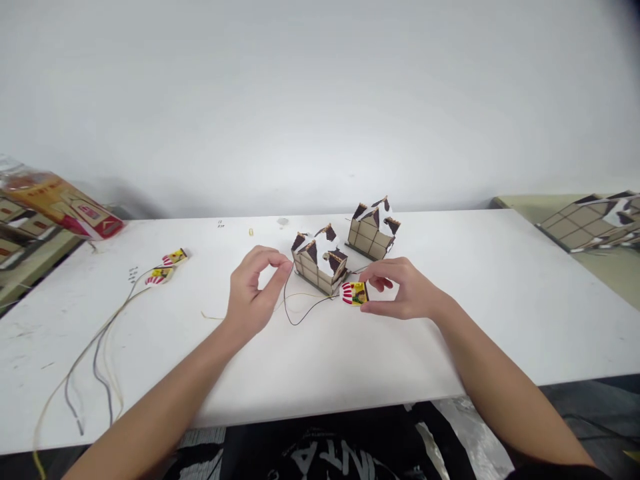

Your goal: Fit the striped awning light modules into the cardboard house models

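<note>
My left hand has its thumb and index finger pinched together on the end of a thin dark cord, beside the nearer model house. The cord loops down over the table to a small ornament with red-and-white stripes and a yellow part. Thumb and fingers of my right hand grip this ornament by its right edge. Just behind the hands stands a beige model house with a dark, white-patched roof. A second similar house stands behind it to the right.
Two similar striped ornaments with long cords lie on the left of the white table. A printed plastic package rests at the far left. More model houses stand beyond the right edge. A pale wall rises behind.
</note>
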`<action>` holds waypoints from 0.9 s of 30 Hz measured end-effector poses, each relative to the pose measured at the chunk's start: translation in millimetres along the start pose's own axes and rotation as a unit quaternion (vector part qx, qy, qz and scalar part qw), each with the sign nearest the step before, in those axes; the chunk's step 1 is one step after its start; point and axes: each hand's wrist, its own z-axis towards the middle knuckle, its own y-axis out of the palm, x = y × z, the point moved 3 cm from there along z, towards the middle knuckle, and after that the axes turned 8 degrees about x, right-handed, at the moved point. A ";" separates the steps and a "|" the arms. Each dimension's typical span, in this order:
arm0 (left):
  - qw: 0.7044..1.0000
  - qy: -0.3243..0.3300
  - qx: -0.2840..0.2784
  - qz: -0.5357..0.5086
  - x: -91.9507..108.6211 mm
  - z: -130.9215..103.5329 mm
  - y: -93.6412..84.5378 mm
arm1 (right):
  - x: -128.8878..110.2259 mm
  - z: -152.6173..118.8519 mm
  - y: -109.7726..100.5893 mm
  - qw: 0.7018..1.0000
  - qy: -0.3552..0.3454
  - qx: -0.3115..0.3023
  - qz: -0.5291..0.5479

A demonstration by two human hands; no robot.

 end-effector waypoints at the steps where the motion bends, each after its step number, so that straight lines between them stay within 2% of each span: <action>1: 1.000 0.003 0.008 0.011 -0.5 2.0 -1.9 | 0.0 -0.1 -0.6 1.000 0.001 0.000 -0.001; 9: 0.991 0.027 0.079 0.100 -7.8 23.6 -25.4 | -0.6 -1.2 -6.7 1.000 -0.006 0.007 -0.021; 14: 0.985 0.013 0.079 0.154 -17.5 63.4 -37.4 | -0.7 -1.9 -6.2 0.999 -0.012 -0.002 -0.046; 17: 0.978 0.005 0.036 0.205 -21.5 103.0 -31.0 | -0.6 -2.1 -1.6 0.998 -0.014 -0.020 -0.053; 20: 0.958 0.009 -0.030 0.285 -28.1 147.0 -15.1 | 0.3 -2.0 3.5 0.998 -0.007 -0.031 -0.056; 24: 0.906 0.037 -0.090 0.412 -43.5 197.8 4.7 | 2.0 -2.0 9.7 0.998 -0.005 -0.037 -0.056; 27: 0.857 0.055 -0.135 0.495 -59.6 219.6 11.4 | 3.4 -1.8 14.4 0.997 -0.005 -0.045 -0.058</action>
